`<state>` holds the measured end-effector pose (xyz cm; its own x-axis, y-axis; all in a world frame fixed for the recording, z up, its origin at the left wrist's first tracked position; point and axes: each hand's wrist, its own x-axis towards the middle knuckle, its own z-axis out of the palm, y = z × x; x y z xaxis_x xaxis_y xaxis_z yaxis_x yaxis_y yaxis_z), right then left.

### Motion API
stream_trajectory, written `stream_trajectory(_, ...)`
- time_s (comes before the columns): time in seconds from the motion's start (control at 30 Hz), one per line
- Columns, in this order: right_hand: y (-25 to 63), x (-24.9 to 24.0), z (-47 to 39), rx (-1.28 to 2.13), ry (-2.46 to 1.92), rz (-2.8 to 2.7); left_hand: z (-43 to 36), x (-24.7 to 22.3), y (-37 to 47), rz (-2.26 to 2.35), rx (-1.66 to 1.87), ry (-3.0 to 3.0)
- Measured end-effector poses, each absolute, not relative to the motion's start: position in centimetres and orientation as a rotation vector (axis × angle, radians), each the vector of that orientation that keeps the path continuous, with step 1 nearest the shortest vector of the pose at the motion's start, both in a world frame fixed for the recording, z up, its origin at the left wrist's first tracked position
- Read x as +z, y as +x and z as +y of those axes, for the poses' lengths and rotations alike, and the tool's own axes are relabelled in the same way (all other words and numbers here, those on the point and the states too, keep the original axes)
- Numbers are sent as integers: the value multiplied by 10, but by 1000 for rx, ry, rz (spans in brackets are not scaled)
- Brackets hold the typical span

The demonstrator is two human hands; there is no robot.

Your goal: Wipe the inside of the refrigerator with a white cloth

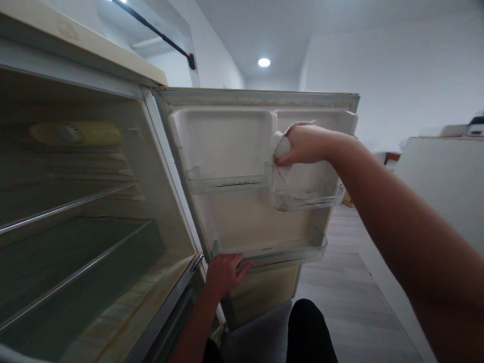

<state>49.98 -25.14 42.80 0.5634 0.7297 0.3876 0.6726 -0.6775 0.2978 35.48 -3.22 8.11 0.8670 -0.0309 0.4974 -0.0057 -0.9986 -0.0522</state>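
Observation:
In my right hand (pixel 304 143) is a crumpled white cloth or paper towel (pixel 283 148) with a scalloped edge. It is pressed to the upper inside of the open fridge door (pixel 227 133), by the ridge between the two upper sections. My left hand (pixel 224 275) grips the left end of the clear lower door shelf (pixel 283 256), fingers over its rim and thumb in front. Two smaller clear shelves sit higher on the door: a left one (pixel 230 184) and a right one (pixel 308 200) with dark grime in it.
To the left is the open fridge compartment (pixel 113 252) with glass shelves and a yellowish lamp cover (pixel 75 133). A white cabinet (pixel 442 186) stands at the right. Grey plank flooring (pixel 351 287) lies below, with my dark-clad knee (pixel 310 330) in front.

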Motion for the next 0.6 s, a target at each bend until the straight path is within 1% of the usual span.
stream_trajectory(0.13,496,427,-253,810,2617,1279,-28,78,353,66,-848,-2955)
stream_trajectory(0.3,499,427,-271,768,2635,1358,-24,76,351,87,-822,-2937)
stream_trajectory(0.5,532,420,-321,668,2787,1146,-24,78,349,90,-834,-2936)
stream_trajectory(0.6,541,419,-336,776,2825,1133,-26,79,349,86,-834,-2951)
